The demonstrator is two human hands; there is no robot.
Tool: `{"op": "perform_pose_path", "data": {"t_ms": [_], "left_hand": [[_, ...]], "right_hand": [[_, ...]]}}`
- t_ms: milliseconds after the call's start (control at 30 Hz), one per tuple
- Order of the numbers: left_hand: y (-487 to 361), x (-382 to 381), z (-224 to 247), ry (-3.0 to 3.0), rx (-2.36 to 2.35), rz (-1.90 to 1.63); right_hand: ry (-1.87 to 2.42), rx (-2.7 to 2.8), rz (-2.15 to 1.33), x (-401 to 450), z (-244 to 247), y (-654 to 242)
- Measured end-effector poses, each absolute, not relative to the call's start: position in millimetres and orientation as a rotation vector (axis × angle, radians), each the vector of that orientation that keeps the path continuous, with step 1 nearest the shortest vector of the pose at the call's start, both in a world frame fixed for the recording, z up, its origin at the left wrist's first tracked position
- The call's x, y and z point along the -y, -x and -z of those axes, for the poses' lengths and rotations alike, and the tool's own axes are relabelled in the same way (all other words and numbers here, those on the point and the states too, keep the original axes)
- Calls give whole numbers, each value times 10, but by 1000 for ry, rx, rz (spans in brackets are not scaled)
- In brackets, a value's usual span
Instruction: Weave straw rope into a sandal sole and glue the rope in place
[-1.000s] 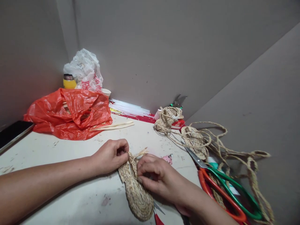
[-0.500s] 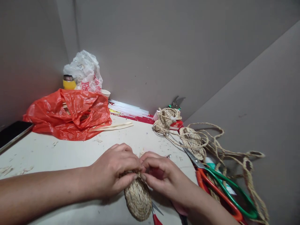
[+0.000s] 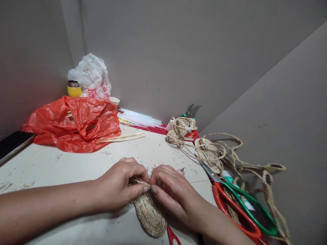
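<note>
An oval, sole-shaped piece of coiled straw rope [image 3: 150, 217] hangs tilted below my fingers at the near middle of the table. My left hand [image 3: 120, 182] grips its upper end, thumb laid along the rim. Close beside it, my right hand [image 3: 173, 190] is closed in a pinch at the same rim, thumb and fingertips meeting near the left thumb. Whatever lies between the right fingertips is mostly hidden. Under the right wrist, red-handled scissors [image 3: 173, 236] show only in part.
Large scissors [image 3: 245, 204] with one green and one orange handle lie at right, among loose straw rope [image 3: 235, 156] and a coil [image 3: 181, 129]. A red plastic bag [image 3: 74, 126], a phone [image 3: 15, 144], clear sticks [image 3: 140, 117] and a yellow jar [image 3: 74, 90] stand farther back.
Both hands have shifted slightly, and a gap has opened between their upper fingers. More of the straw piece's upper rim now shows. The surroundings are unchanged.
</note>
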State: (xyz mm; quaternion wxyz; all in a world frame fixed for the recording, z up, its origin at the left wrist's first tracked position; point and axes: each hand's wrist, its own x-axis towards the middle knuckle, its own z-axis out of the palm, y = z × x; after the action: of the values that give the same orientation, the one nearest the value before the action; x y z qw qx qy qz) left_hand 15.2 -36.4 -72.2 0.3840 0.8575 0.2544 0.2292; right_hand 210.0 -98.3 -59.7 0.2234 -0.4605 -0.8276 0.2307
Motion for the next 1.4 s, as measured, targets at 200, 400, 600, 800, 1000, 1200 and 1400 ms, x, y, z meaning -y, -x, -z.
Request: {"op": "perform_pose_path", "data": {"t_ms": [200, 400, 600, 800, 1000, 1200, 1400], "left_hand": [[-156, 369, 710, -2056, -732, -554], [-130, 305, 782, -1727, -744, -567], [-101, 263, 853, -1652, -696, -594], [-71, 273, 852, -1644, -652, -618], [-66, 249, 884, -1621, -619, -613], [-45, 235, 908, -1602, -595, -609], [-22, 225, 880, -1561, -586, -608]], "right_hand": [[1276, 2254, -493, 973, 518, -2123], [1579, 2153, -344, 1126, 119, -2297], [2058, 2359, -520, 1540, 167, -2085], [2416, 1997, -218, 1858, 525, -2297], [2638, 1507, 39, 2283, 740, -2967], [2716, 1480, 186, 2166, 814, -3153], [2918, 1470, 79, 1715, 872, -3205]]}}
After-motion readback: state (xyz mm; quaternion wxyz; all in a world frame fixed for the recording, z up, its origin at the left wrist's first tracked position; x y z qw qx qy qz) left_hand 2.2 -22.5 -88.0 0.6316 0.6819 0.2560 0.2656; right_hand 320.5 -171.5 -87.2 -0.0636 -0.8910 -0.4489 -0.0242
